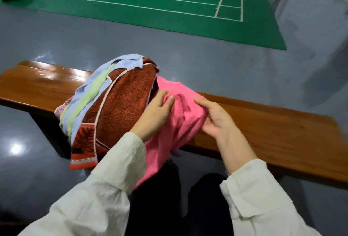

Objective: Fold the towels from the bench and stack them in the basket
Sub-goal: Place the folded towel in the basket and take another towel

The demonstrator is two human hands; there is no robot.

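Note:
A pink towel (180, 115) lies bunched on the wooden bench (282, 132) and hangs over its near edge. My left hand (154, 115) grips the towel's left side, fingers curled into the cloth. My right hand (216, 117) holds its right side, thumb on top and fingers beneath. To the left, a pile of towels sits on the bench: a rust-red towel (120, 104) with white trim on top, a light blue one (120, 62) and a pale green one (88, 96) under it. No basket is in view.
The bench runs from the left to the right edge over a glossy grey floor (207, 62). A green court mat (160, 0) with white lines lies beyond. My dark trousers (178, 198) are below the bench edge.

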